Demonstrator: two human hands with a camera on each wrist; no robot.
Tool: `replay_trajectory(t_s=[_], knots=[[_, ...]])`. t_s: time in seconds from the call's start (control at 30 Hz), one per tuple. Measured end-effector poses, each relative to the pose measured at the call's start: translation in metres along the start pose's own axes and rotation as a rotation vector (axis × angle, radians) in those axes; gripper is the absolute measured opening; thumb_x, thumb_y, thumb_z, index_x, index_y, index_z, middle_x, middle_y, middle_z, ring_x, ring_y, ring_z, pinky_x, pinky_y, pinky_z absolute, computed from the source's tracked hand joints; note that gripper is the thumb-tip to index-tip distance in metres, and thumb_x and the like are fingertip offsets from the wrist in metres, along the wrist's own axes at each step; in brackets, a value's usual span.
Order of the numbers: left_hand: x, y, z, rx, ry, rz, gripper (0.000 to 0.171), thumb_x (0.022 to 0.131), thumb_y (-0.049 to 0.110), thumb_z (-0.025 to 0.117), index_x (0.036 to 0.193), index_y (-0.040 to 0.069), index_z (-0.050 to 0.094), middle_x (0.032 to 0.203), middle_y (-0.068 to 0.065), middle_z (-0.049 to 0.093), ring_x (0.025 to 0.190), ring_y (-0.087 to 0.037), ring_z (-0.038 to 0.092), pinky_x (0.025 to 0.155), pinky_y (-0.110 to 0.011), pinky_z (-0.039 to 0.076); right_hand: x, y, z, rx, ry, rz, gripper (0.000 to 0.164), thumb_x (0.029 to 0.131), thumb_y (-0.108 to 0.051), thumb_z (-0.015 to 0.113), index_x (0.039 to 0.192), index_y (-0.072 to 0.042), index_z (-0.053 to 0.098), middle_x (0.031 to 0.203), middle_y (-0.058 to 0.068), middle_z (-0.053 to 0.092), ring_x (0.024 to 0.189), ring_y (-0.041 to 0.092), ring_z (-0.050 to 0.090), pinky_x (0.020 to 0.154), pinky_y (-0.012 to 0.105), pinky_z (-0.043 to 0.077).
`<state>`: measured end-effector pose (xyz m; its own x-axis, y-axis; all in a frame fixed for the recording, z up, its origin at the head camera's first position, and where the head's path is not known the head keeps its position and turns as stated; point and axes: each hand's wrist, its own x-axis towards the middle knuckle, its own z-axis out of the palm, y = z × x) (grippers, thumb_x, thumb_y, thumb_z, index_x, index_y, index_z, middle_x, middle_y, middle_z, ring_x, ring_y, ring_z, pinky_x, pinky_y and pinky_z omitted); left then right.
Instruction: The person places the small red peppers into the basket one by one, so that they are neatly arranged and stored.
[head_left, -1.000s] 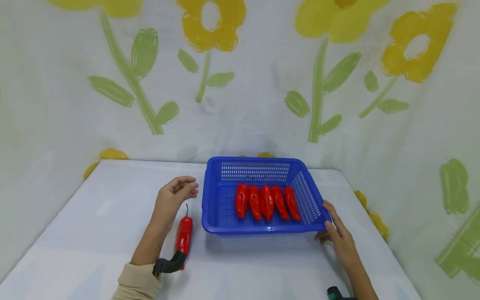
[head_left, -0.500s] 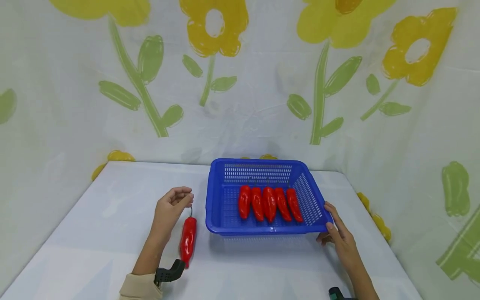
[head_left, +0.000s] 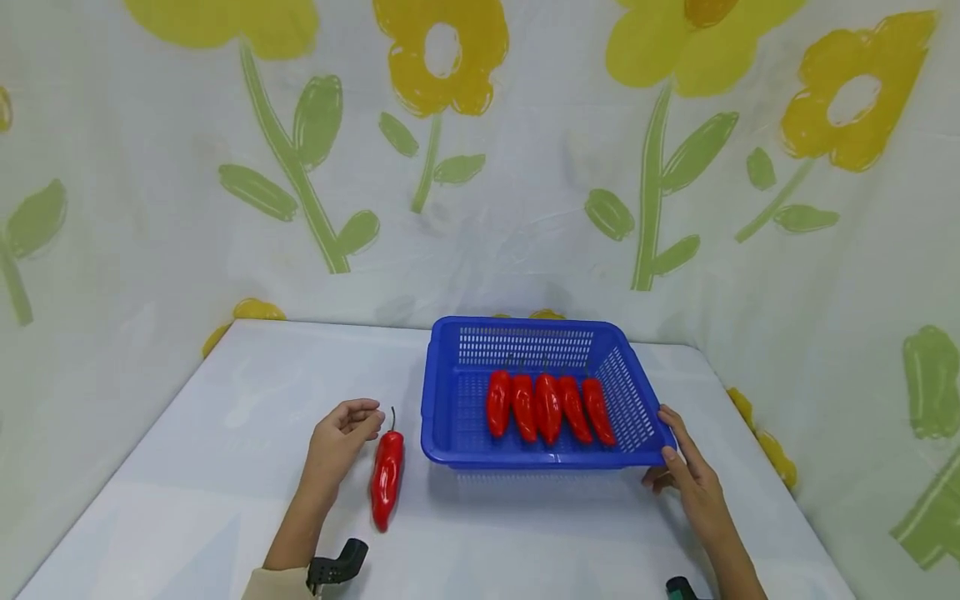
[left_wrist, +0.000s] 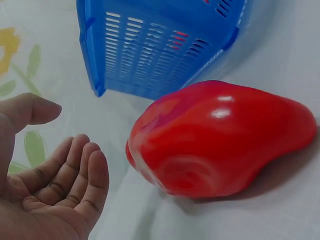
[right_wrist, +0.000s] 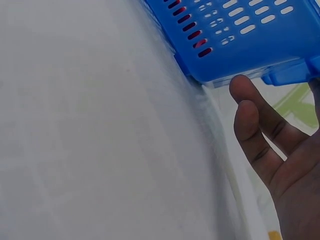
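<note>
A red chili pepper (head_left: 387,481) lies on the white table, its thin stem pointing away from me. Just left of that stem is my left hand (head_left: 330,450), fingers loosely bent and thumb apart. The left wrist view shows nothing between the thumb and fingers of this hand (left_wrist: 55,195), with the pepper (left_wrist: 215,140) beside it. Several more red peppers (head_left: 547,408) lie side by side in a blue plastic basket (head_left: 525,458). My right hand (head_left: 697,483) holds the basket's near right corner between thumb and index finger; the other fingers curl below the rim.
The white table (head_left: 187,467) ends at a pale curtain (head_left: 510,233) printed with yellow flowers, close behind the basket. More of the same cloth hangs at both sides. A black wrist camera (head_left: 337,562) sits on the left forearm.
My left hand has drawn back slightly towards me, down beside the pepper's stem. The right hand stays at the basket corner. The whole head view has shifted a little.
</note>
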<state>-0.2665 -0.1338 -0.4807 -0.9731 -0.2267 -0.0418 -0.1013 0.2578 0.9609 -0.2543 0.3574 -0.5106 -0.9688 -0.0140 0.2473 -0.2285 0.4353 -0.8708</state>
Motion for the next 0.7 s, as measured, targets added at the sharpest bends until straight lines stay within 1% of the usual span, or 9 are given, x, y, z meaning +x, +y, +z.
replay_trajectory(t_s=[0.13, 0.27, 0.37, 0.43, 0.57, 0.7], knots=[[-0.003, -0.004, -0.001, 0.061, 0.004, -0.006, 0.041, 0.096, 0.030, 0.068, 0.127, 0.005, 0.061, 0.117, -0.013, 0.066, 0.100, -0.027, 0.066, 0.087, -0.031, 0.056, 0.000, 0.000, 0.000, 0.003, 0.003, -0.004, 0.050, 0.110, -0.020, 0.038, 0.159, -0.024, 0.030, 0.153, -0.019, 0.033, 0.072, 0.023, 0.067, 0.060, 0.032, 0.058], [-0.007, -0.007, -0.002, 0.141, 0.018, 0.012, 0.040, 0.096, 0.031, 0.068, 0.126, 0.006, 0.061, 0.117, -0.012, 0.067, 0.104, -0.026, 0.064, 0.083, -0.026, 0.056, 0.000, -0.001, -0.001, -0.014, 0.013, 0.006, 0.050, 0.110, -0.022, 0.038, 0.158, -0.026, 0.030, 0.153, -0.020, 0.033, 0.072, 0.023, 0.067, 0.060, 0.032, 0.059], [-0.010, -0.008, -0.003, 0.195, 0.035, 0.024, 0.040, 0.095, 0.032, 0.069, 0.124, 0.006, 0.062, 0.116, -0.012, 0.067, 0.105, -0.027, 0.063, 0.082, -0.030, 0.057, 0.001, -0.001, -0.001, -0.017, 0.013, 0.009, 0.050, 0.110, -0.023, 0.038, 0.158, -0.026, 0.030, 0.153, -0.020, 0.034, 0.072, 0.023, 0.067, 0.060, 0.032, 0.059], [-0.013, -0.008, -0.004, 0.221, 0.031, 0.015, 0.042, 0.094, 0.033, 0.069, 0.124, 0.005, 0.063, 0.114, -0.013, 0.068, 0.104, -0.028, 0.063, 0.081, -0.034, 0.057, 0.000, -0.001, -0.001, -0.021, 0.009, 0.002, 0.050, 0.110, -0.022, 0.038, 0.158, -0.025, 0.030, 0.153, -0.019, 0.034, 0.072, 0.023, 0.067, 0.060, 0.032, 0.059], [-0.018, -0.006, -0.008, 0.287, -0.026, -0.028, 0.049, 0.092, 0.038, 0.070, 0.124, 0.003, 0.062, 0.111, -0.011, 0.068, 0.103, -0.028, 0.063, 0.081, -0.042, 0.058, -0.001, -0.002, -0.001, -0.020, 0.002, -0.005, 0.049, 0.110, -0.021, 0.038, 0.158, -0.025, 0.030, 0.154, -0.018, 0.033, 0.072, 0.023, 0.067, 0.060, 0.032, 0.059], [-0.022, -0.004, -0.011, 0.346, -0.074, -0.062, 0.053, 0.090, 0.041, 0.071, 0.124, 0.001, 0.062, 0.107, -0.008, 0.068, 0.101, -0.027, 0.063, 0.082, -0.045, 0.056, -0.001, -0.002, -0.002, -0.023, -0.002, 0.004, 0.050, 0.110, -0.022, 0.038, 0.159, -0.026, 0.029, 0.153, -0.020, 0.032, 0.073, 0.023, 0.067, 0.060, 0.032, 0.059]])
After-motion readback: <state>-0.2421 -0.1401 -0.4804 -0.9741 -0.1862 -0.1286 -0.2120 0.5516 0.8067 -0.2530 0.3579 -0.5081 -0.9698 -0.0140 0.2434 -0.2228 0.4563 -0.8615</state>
